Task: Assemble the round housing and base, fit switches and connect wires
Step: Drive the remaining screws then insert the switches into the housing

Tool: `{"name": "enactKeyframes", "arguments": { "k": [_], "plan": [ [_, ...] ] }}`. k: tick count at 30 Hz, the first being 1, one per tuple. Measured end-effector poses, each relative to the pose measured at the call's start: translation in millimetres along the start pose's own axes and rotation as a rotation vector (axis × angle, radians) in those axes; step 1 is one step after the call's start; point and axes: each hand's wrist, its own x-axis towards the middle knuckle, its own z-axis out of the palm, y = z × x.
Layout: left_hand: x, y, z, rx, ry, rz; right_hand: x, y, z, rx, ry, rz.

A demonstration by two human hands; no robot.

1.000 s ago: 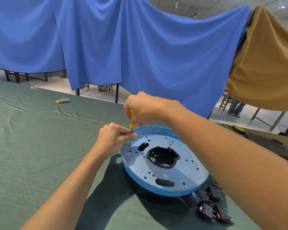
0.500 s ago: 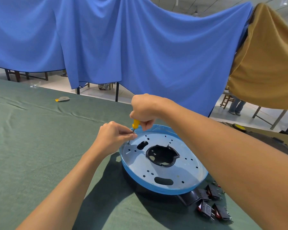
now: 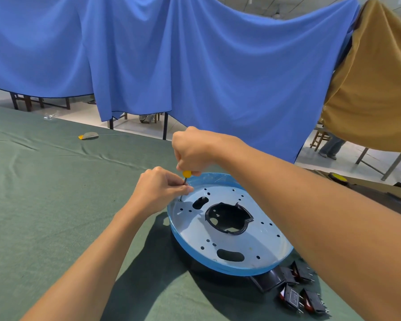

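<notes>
- The right hand (image 3: 195, 151) is closed around the handle of the yellow screwdriver (image 3: 186, 174); just under it the left hand (image 3: 158, 191) pinches the thin shaft.
- Directly below this pinch, the tip meets a small screw (image 3: 180, 200) in the round housing (image 3: 252, 242).
- I judge that a tilted shaft could slip off the screw and scratch the housing.
- The switches (image 3: 296, 295) lie beside the right forearm, untouched.

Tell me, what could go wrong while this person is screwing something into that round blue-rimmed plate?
1. The left hand pinches the screwdriver shaft close to the tip, so a slip could jab its fingertips.
2. The tip works near the round plate rim; hard pressing from the right hand might tilt the plate.
3. The loose switches lie near the right forearm and could get knocked about.
</notes>
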Motion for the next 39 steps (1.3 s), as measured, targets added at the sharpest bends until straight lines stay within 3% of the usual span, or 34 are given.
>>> {"name": "enactKeyframes", "arguments": {
  "k": [6, 10, 15, 20, 39],
  "plan": [
    [1, -2, -1, 0.006, -0.024, -0.017, 17, -14, -5, 0.011, -0.147, 0.164],
    [1, -2, 1, 0.018, -0.02, -0.017, 11, -5, -6, 0.076, -0.142, 0.173],
    [1, -3, 0, 0.012, -0.011, -0.027, 0, 3, -11, -0.156, -0.074, -0.101],
    [1, -6, 2, 0.012, -0.014, -0.023, -1, 6, -8, -0.251, -0.073, -0.203],
    [-1, -4, 2, -0.034, -0.018, -0.038, 22, -9, -13, -0.19, -0.284, 0.01]
  ]
}}
